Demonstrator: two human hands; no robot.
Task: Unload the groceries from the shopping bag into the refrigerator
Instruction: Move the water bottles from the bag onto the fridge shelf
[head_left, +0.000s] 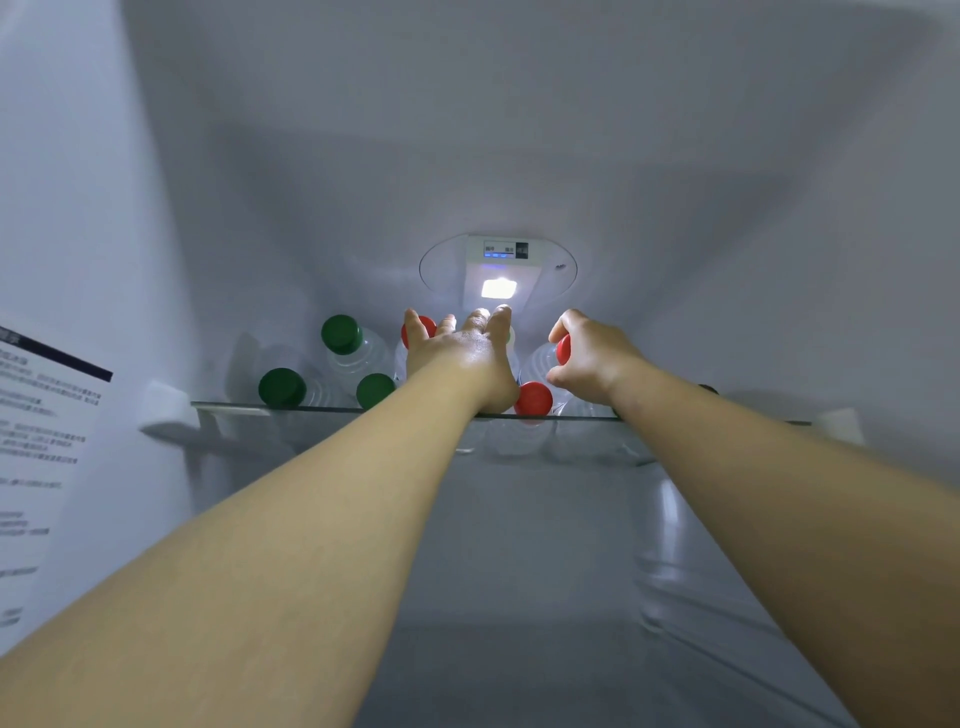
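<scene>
Both my arms reach deep into the refrigerator, over a glass shelf. Clear water bottles lie on the shelf with their caps toward me: three with green caps on the left, others with red caps in the middle. My left hand lies with fingers stretched over a red-capped bottle, touching it. My right hand curls its fingers round the neck of another red-capped bottle. The bottles' bodies are mostly hidden behind my hands.
A lamp and control panel glow on the back wall. A printed label covers the left wall. White shelf brackets stick out at both sides. A lower compartment opens beneath the shelf.
</scene>
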